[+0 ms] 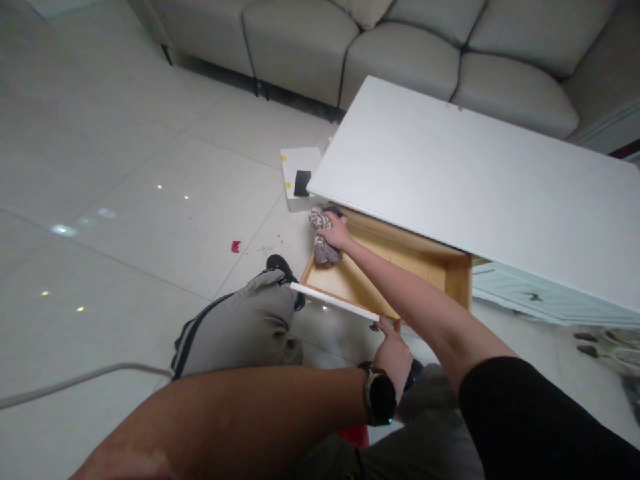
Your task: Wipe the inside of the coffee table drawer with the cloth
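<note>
- Clock hours were read around the drawer, twelve towards the sofa. At eight, a pale cable ran across the floor to the grey-trousered leg.
- At nine, a small red scrap lay on bare floor; open tiles spread from there towards ten.
- The leg, at eight, crowded the left end of the drawer's white front, with a dark shoe beside it.
- At ten, a white box with a dark flat item on top stood near the table's corner, narrowing the room there.
- The right hand was closed on a patterned cloth bundle at the drawer's ten o'clock end, by its side wall. The forearm crossed over the drawer, hiding part of the inside.
- The wooden drawer stood open; the tabletop edge overhung its far side.
- At twelve, the grey sofa backed the table.
- At six, the left hand, a watch on its wrist, touched the front's edge by the dark knob; how tightly it gripped could not be told.
- At three, a closed drawer sat under the tabletop; beyond, near the frame's edge, lay a patterned rug.
</note>
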`<state>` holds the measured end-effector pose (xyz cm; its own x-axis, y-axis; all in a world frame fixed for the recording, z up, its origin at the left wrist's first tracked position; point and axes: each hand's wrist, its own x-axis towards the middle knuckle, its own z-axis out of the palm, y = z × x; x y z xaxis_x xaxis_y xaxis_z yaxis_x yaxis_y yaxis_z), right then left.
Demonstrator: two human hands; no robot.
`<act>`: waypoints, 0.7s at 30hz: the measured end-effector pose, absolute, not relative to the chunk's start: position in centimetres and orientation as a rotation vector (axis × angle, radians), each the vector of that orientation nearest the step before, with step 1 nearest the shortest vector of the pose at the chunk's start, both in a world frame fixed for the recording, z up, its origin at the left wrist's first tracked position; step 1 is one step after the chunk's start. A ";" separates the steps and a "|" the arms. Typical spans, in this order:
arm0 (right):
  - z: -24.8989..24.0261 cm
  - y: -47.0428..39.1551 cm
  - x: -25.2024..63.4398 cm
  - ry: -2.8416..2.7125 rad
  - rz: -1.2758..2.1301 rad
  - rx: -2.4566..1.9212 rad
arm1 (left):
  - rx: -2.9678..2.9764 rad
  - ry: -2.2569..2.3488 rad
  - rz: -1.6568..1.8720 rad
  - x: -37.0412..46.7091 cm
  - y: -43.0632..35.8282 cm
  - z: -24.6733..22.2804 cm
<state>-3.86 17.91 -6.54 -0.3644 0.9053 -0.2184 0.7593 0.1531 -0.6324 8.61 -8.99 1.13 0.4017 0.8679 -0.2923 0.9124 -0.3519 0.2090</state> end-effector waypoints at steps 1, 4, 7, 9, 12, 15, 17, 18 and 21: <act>-6.3 17.1 -3.6 -2.260 1.018 -1.606 | 2.413 1.493 -0.231 8.6 -9.0 1.1; -5.6 13.5 -3.1 -2.391 1.084 -1.531 | 2.535 1.450 -0.226 8.4 -8.9 1.0; -5.1 9.9 -3.0 -2.496 1.191 -1.449 | 2.535 1.440 -0.122 8.5 -8.8 0.8; -4.7 9.2 -2.9 -2.553 1.255 -1.397 | 2.507 1.442 -0.111 8.6 -8.7 0.6; -4.1 11.1 -2.4 -2.510 1.208 -1.397 | 2.496 1.436 -0.191 8.6 -8.5 0.7; -3.8 14.2 -1.5 -2.313 0.992 -1.492 | 2.493 1.449 -0.239 8.4 -8.5 1.0; -3.6 15.3 -1.3 -2.271 0.927 -1.534 | 2.467 1.468 -0.222 8.4 -8.6 1.0; -3.6 15.4 -1.3 -2.306 0.933 -1.533 | 2.450 1.480 -0.206 8.5 -8.6 1.0; -3.2 13.6 -1.8 -2.560 0.980 -1.388 | 2.423 1.482 -0.181 8.8 -8.6 0.7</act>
